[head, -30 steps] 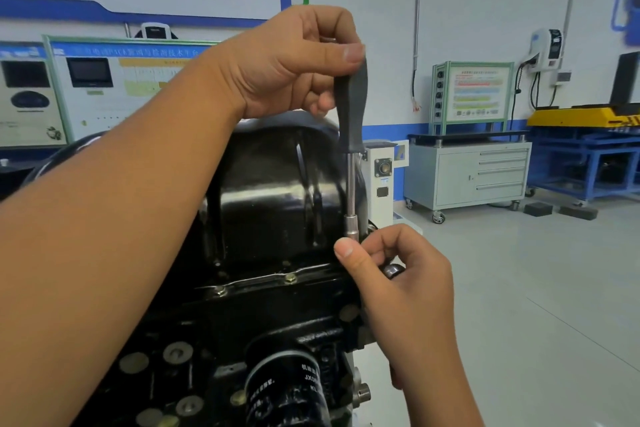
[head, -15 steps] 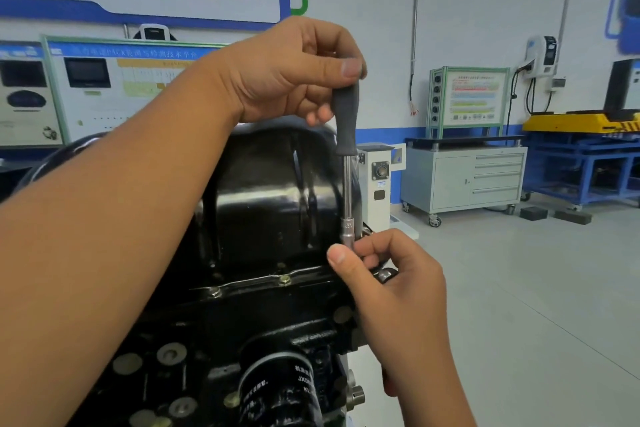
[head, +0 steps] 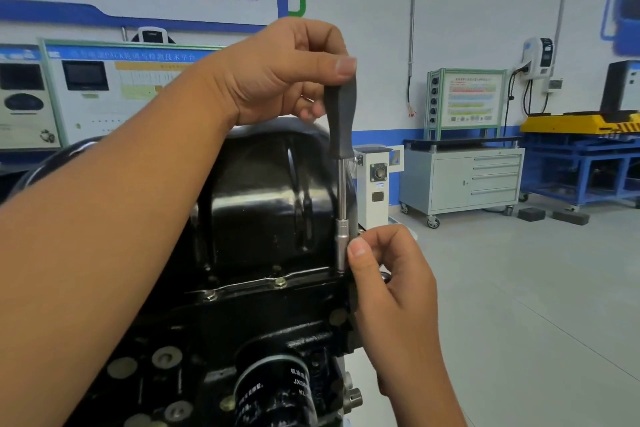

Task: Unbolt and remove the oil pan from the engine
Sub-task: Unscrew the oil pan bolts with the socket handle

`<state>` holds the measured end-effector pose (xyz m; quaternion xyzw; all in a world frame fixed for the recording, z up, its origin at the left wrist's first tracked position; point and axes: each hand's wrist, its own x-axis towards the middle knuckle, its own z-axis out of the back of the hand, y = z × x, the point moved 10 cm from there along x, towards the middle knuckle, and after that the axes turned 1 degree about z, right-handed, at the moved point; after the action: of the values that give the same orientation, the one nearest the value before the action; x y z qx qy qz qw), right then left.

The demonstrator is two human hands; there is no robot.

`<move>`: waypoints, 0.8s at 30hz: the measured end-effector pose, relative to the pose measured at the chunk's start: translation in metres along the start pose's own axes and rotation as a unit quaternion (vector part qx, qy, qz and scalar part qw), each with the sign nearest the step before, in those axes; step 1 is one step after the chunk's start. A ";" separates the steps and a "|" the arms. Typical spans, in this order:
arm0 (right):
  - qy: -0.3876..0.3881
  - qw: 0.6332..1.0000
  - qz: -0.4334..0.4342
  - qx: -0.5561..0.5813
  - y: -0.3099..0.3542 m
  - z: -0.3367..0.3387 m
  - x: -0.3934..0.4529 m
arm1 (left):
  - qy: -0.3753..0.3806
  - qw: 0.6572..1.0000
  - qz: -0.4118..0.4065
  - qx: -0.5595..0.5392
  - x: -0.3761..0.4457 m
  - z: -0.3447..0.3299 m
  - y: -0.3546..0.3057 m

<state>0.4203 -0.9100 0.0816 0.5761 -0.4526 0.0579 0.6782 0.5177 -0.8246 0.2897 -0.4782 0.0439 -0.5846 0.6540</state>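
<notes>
Hands (head: 277, 73) (head: 388, 274) hold slim steel nut driver (head: 342, 184) upright beside glossy blk oil pan (head: 263, 198).

oil pan (head: 263, 191) on engine (head: 242, 322), cabinet (head: 464, 180) right

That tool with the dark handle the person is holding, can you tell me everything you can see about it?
The dark-handled nut driver with a shiny metal shaft stands nearly upright beside the glossy black oil pan. Its handle looks like dull grey-black plastic or rubber, and a thin silvery rod ends in a thicker steel socket. The left hand grips the handle's top, thumb laid across it. The right hand pinches the socket low down, where its tip meets the pan's bolted edge.
</notes>
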 end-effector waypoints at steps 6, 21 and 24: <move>-0.015 0.999 -0.027 0.007 -0.005 0.001 -0.002 | 0.031 0.999 0.001 -0.017 -0.001 -0.003 0.000; -0.005 1.000 -0.013 0.009 -0.004 0.000 0.000 | 0.012 1.000 -0.010 -0.006 0.000 0.000 0.001; 0.012 1.000 0.006 0.007 0.001 -0.001 0.001 | 0.031 0.999 -0.008 -0.018 -0.001 0.000 -0.001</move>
<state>0.4208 -0.9089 0.0832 0.5775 -0.4476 0.0722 0.6789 0.5168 -0.8241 0.2895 -0.4717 0.0705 -0.6036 0.6389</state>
